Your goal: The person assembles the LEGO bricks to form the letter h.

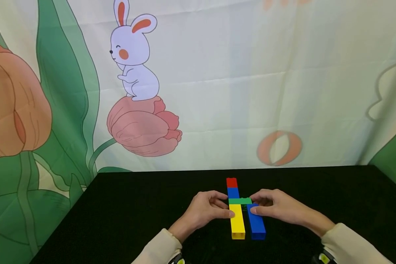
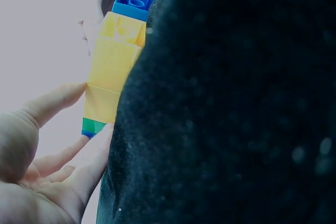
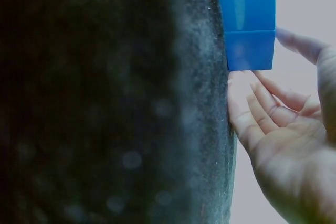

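Note:
A toy figure of building blocks lies on the black tabletop in the head view. It has a red block [image 1: 231, 182] at the far end, then a blue block [image 1: 233, 193] and a green crosspiece [image 1: 239, 201]. Two columns run toward me from there, yellow blocks [image 1: 237, 225] on the left and longer blue blocks [image 1: 257, 225] on the right. My left hand [image 1: 206, 207] grips the yellow blocks, thumb on top and fingers near the green piece [image 2: 93, 126]. The right hand [image 1: 280, 207] holds the blue blocks [image 3: 249, 24], its thumb on top and fingertips by their far end.
The black cloth-like tabletop [image 1: 135, 205] reaches back to a printed curtain [image 1: 217, 91] with a rabbit and tulips. Each wrist wears a dark band, the left [image 1: 177, 259] and the right [image 1: 326, 256], below a light sleeve.

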`<state>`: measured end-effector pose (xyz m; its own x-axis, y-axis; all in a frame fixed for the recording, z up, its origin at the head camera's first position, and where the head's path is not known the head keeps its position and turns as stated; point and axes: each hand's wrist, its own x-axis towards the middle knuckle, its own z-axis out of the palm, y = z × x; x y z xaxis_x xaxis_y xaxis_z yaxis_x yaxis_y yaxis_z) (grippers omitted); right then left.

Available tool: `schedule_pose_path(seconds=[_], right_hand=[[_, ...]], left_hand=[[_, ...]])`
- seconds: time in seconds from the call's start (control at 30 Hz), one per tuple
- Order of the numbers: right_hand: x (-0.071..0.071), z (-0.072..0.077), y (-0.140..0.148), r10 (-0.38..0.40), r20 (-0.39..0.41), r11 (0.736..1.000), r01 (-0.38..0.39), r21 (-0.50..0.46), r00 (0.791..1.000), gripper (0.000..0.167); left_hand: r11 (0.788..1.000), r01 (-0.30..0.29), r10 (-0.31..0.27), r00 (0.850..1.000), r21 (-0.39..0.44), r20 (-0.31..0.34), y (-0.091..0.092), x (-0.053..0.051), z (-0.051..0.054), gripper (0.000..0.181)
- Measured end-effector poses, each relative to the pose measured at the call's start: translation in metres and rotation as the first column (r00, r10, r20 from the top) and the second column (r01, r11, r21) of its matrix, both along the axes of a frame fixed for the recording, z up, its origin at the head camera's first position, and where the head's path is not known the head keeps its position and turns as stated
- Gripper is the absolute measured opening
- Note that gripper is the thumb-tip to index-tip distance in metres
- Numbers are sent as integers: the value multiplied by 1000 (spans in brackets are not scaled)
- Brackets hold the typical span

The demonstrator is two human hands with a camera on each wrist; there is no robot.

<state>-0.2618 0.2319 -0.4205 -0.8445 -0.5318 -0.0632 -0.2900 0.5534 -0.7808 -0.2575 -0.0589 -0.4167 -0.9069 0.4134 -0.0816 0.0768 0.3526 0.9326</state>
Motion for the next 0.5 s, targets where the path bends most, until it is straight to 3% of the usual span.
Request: schedule_pose_path(seconds=[0.2,0.3,0.4,0.5], right_hand=[[-15,-23,10,-25,5,1000,25,-19,1000,55],[-9,-16,5,-37,16,999,38,-25,999,54],[5,5,-4,-32,0,1000,32,-1,1000,51],[5,8,-4,-32,-11,999,33,13,999,52]], left_hand=[[1000,3,-3,1000,-2,-9,0,-1,-2,48],[1000,4,-4,1000,-7,-14,0,-1,-2,48],[1000,4,-5,1000,-26,-29,0,-2,-1,48],[999,-5,3,999,-43,-49,0,-4,2,49]])
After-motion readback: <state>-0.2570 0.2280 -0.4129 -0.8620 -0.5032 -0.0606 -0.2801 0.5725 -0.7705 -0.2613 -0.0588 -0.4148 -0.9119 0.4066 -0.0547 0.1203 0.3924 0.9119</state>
